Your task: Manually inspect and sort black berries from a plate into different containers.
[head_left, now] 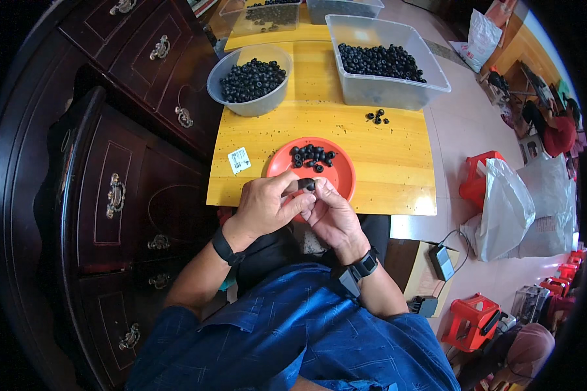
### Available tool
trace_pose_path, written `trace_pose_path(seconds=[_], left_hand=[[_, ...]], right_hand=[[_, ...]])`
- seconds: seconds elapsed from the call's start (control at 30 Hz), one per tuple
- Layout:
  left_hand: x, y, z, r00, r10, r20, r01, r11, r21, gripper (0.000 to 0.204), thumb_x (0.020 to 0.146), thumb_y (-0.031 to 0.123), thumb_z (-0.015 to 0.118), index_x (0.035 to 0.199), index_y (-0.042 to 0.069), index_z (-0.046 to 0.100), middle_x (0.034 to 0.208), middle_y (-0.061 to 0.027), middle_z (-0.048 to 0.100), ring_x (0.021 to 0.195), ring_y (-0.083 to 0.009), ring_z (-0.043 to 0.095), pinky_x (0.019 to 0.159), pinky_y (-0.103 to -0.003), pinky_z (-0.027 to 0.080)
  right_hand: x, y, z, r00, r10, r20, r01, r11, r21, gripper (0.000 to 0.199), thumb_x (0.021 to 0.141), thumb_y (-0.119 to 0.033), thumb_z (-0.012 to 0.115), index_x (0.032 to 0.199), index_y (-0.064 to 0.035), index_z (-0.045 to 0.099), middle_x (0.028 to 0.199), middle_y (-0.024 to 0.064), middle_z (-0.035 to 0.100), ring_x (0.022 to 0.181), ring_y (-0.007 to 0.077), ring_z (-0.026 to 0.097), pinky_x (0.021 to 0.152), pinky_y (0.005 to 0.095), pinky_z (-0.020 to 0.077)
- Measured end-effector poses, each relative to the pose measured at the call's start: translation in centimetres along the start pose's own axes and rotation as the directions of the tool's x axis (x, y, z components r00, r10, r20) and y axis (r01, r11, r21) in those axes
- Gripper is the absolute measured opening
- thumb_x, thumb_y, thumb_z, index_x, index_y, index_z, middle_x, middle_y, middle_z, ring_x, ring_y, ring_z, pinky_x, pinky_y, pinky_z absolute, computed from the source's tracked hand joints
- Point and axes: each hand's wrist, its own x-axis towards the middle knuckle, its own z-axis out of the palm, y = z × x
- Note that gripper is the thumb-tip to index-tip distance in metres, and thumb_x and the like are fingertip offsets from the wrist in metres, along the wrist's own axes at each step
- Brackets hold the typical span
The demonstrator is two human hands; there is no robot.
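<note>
My left hand [264, 203] and my right hand [336, 218] meet over the near rim of a red-orange plate [344, 173]. Between their fingertips is a small black round part [306, 185], pinched from both sides. Its exact kind is too small to make out. On the plate lie several similar black parts [312, 155], some showing a hole through the middle. A band sits on each of my wrists, the right one with a dark watch-like device.
Beyond the plate, a round translucent bowl [277, 98] and a rectangular clear bin [385, 91] hold many black parts. A few loose parts [377, 117] and a white label [239, 160] lie on the yellow table [398, 176]. Dark wooden drawers [114, 195] stand at left; red stools [473, 319] and people are at right.
</note>
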Motion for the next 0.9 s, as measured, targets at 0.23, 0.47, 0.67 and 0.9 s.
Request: trace_pose_path(seconds=[0.23, 0.47, 0.67, 0.9], left_hand=[[0.6, 0.3, 0.4, 0.999, -0.028, -0.041, 0.02, 0.98, -0.196, 0.025, 0.08, 0.012, 0.073, 0.102, 0.002, 0.064, 0.064, -0.0059, 0.056, 0.055, -0.013, 0.052, 0.054, -0.029, 0.044], [3.5, -2.8, -2.7, 0.949, -0.234, 0.213, 0.233, 0.972, 0.031, 0.018, 0.078, 0.017, 0.071, 0.082, 0.0, 0.064, 0.059, -0.0029, 0.054, 0.056, -0.0074, 0.052, 0.053, -0.028, 0.042], [10.9, -6.7, -7.6, 0.952, -0.192, -0.238, 0.241, 0.95, 0.2, 0.029, 0.087, 0.027, 0.068, 0.085, -0.001, 0.061, 0.063, -0.0074, 0.057, 0.058, -0.0135, 0.056, 0.056, -0.034, 0.045], [6.6, -7.7, -4.9, 0.957, -0.256, -0.134, 0.284, 0.919, 0.273, 0.039, 0.085, 0.029, 0.071, 0.111, 0.001, 0.06, 0.074, -0.0126, 0.064, 0.068, -0.0246, 0.067, 0.061, -0.036, 0.051]], right_hand=[[0.6, -0.5, 0.5, 1.0, 0.028, -0.014, -0.03, 0.994, -0.108, 0.007, 0.097, -0.017, 0.059, 0.102, -0.0115, 0.058, 0.097, -0.0012, 0.064, 0.086, 0.0094, 0.064, 0.076, 0.0249, 0.0558], [0.1, -2.3, -0.6, 0.946, -0.318, -0.061, 0.191, 0.7, -0.689, 0.016, 0.094, -0.011, 0.062, 0.11, -0.0078, 0.059, 0.108, 0.0019, 0.065, 0.097, 0.0071, 0.058, 0.079, 0.0244, 0.0474], [1.7, -4.2, 0.7, 0.785, -0.503, 0.361, 0.282, -0.228, -0.932, 0.027, 0.084, -0.008, 0.068, 0.109, -0.0032, 0.06, 0.115, 0.0153, 0.062, 0.108, 0.0297, 0.058, 0.094, 0.0377, 0.0457], [3.6, -4.0, -1.7, 0.789, -0.395, 0.471, 0.135, -0.636, -0.76, 0.049, 0.075, -0.011, 0.073, 0.12, -0.0007, 0.058, 0.128, 0.0233, 0.051, 0.12, 0.0417, 0.049, 0.102, 0.0465, 0.0425]])
